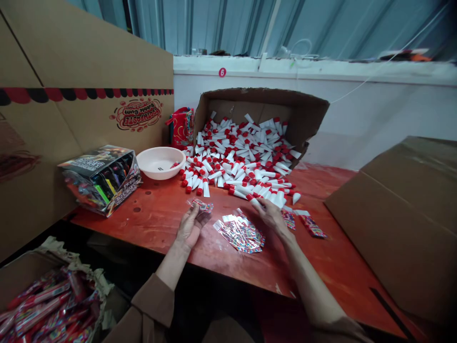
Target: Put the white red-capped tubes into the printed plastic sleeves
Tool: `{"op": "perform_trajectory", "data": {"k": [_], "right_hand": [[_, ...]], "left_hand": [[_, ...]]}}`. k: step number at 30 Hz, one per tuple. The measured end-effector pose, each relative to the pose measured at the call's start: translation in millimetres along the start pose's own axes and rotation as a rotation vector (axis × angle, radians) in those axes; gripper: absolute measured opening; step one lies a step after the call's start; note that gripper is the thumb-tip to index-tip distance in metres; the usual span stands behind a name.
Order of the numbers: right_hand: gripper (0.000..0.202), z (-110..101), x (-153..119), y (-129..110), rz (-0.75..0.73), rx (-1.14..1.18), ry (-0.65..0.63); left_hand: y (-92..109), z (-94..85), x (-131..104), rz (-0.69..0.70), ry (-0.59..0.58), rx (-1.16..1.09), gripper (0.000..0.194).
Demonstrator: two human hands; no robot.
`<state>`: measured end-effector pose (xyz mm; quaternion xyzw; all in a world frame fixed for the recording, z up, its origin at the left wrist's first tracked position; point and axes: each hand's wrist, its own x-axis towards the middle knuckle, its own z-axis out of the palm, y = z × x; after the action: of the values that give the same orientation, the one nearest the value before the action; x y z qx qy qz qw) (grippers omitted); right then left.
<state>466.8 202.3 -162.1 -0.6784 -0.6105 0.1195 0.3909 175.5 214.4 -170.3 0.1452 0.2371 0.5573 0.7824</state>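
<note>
My left hand (193, 223) is closed on a small clear printed plastic sleeve (203, 206), held just above the red table. Over at the near edge of the tube pile, my right hand (272, 214) grips a white tube with a red cap (254, 202) between thumb and fingers. A fanned stack of flat printed sleeves (243, 233) lies on the table between my hands. Many white tubes with red caps (239, 143) spill out of a tipped cardboard box (303, 107). Right of my right hand lie a couple of printed packets (312, 225).
A pale bowl (157, 156) with a few small red bits stands left of the pile, beside a display box (103, 178). Large cartons (403, 209) flank the table (150, 224). At lower left, an open box holds several filled red packets (46, 305).
</note>
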Motion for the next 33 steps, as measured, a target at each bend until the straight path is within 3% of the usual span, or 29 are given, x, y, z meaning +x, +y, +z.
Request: {"op": "perform_trajectory", "data": {"k": [5, 9, 20, 25, 30, 33], "right_hand": [[0.041, 4, -58, -81, -0.076, 0.292, -0.168], [0.03, 17, -88, -112, -0.218, 0.212, -0.173], [0.02, 35, -98, -114, -0.301, -0.034, 0.001], [0.02, 42, -94, -120, -0.21, 0.186, -0.014], [0.034, 50, -96, -118, 0.022, 0.563, -0.17], [0.033, 54, -109, -111, 0.051, 0.468, -0.147]], "left_hand": [[-3, 6.2, -5, 0.052, -0.014, 0.075, 0.035], [-3, 12.2, -17, 0.067, -0.057, 0.107, 0.037], [-13, 20.8, -30, 0.175, -0.14, 0.222, 0.033], [-21, 28.1, -38, 0.127, -0.122, 0.257, 0.033], [-13, 30.2, -39, 0.125, -0.103, 0.285, 0.035], [-7, 27.2, -39, 0.168, -0.043, 0.277, 0.034]]}}
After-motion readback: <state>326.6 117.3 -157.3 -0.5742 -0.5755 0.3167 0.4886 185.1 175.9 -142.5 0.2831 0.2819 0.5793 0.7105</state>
